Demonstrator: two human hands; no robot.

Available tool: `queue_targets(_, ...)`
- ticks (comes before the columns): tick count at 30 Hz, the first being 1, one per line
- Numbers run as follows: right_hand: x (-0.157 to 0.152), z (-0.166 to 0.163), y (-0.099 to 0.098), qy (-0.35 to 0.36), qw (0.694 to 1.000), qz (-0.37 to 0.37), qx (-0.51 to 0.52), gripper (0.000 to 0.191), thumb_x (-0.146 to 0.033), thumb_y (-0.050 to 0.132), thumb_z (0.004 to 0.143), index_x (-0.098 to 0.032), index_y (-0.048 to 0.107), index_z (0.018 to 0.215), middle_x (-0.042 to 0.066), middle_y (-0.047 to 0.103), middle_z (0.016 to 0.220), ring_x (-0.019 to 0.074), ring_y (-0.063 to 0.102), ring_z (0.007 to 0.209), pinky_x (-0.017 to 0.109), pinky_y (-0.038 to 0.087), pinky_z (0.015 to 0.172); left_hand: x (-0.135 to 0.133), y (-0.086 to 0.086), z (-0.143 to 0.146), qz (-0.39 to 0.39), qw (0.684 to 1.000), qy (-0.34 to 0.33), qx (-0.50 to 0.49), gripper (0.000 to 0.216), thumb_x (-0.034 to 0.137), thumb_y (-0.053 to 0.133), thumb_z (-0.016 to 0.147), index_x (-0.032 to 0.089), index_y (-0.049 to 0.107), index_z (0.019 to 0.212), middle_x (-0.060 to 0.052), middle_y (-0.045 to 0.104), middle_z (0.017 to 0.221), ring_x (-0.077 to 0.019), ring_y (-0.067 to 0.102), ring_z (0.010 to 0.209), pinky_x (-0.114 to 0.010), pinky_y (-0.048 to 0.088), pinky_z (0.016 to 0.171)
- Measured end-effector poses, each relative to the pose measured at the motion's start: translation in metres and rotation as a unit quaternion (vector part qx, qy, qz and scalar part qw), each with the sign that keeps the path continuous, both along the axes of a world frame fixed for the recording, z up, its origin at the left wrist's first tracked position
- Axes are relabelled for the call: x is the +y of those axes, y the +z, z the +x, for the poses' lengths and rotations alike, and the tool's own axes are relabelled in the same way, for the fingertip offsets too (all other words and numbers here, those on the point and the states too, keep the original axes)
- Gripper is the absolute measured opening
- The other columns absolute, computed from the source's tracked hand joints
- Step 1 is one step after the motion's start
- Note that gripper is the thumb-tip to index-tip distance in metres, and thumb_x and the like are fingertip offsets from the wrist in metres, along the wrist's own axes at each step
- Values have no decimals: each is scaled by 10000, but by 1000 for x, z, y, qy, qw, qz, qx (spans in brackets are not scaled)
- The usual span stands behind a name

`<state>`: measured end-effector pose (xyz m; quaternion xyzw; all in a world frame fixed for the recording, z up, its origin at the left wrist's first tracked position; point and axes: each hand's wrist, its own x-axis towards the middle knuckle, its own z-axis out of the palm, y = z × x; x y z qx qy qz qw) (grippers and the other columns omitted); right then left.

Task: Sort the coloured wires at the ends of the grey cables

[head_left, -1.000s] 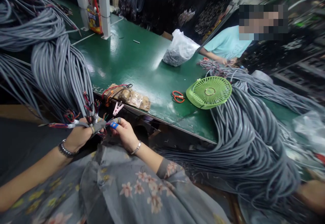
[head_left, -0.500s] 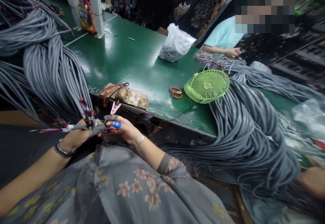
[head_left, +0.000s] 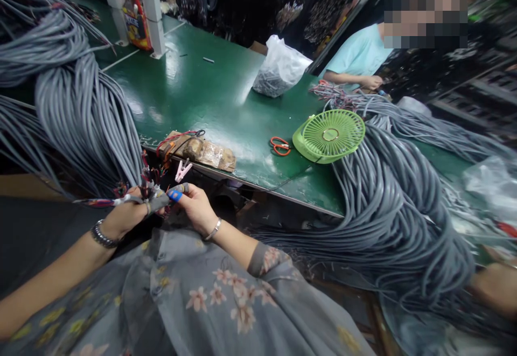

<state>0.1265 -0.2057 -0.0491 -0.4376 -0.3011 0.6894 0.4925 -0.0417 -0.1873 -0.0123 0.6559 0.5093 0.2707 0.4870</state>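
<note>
Grey cables with stripped, many-coloured wire ends are gripped in my left hand, at the table's front edge. One cable end sticks out to the left past that hand. Close beside it, my right hand pinches at thin wires with thumb and index finger; the exact wire is too small to make out. A blue cover wraps the right thumb, and grey coverings sit on fingers of both hands. Just above the right hand is a pink clothespin.
Thick grey cable bundles hang at left, and another large bundle at right. On the green table are a taped block, orange-handled scissors, a green fan and a plastic bag. A co-worker sits beyond.
My right hand has moved slightly left, closer to my left hand. The cable end in my left hand has shifted right and a little up. The table things stay put.
</note>
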Motion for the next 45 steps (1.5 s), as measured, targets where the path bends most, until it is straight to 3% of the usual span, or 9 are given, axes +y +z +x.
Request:
queue_targets(11,0,1,2,4,1000,3,-10,362,-433,904,593,-176,676,707,-13,668,662,113,565,602,236,476,563,-4,4,8,-32,997,45,-62,287,430,761,628,203,644,497,-11,650,508,-179,577,558,-297,497,600)
queue_targets(18,0,-2,0,-25,999,6,-23,318,-395,875,637,-187,641,699,-33,631,638,104,529,582,229,452,550,-6,-7,5,-12,996,69,-58,299,450,765,674,203,676,532,-16,675,550,-200,610,608,-316,503,666)
queue_targets(26,0,2,-6,-9,1000,20,15,410,-533,853,658,-187,636,707,-69,558,539,79,479,490,226,446,525,-7,-4,7,-18,992,82,-90,343,470,807,637,199,659,488,-8,647,505,-176,578,568,-302,479,631)
queue_targets(30,1,14,-10,-28,998,-15,57,460,-620,784,744,-177,656,754,-32,620,622,76,495,505,237,489,550,-7,-1,6,-25,987,90,-130,331,433,800,646,196,647,472,-5,622,480,-149,539,516,-286,457,581)
queue_targets(37,34,18,-7,-2,996,-61,66,540,-659,597,919,-150,676,757,11,656,673,76,518,511,213,471,531,-2,8,16,-66,983,85,-149,307,440,797,590,222,633,451,-10,609,458,-157,528,479,-292,460,529)
queue_targets(45,58,5,-12,20,982,-68,177,513,-640,555,960,-161,669,815,35,707,710,140,611,594,266,548,588,1,10,29,-54,986,107,-113,359,504,820,527,216,643,407,-24,623,452,-164,541,477,-298,456,529)
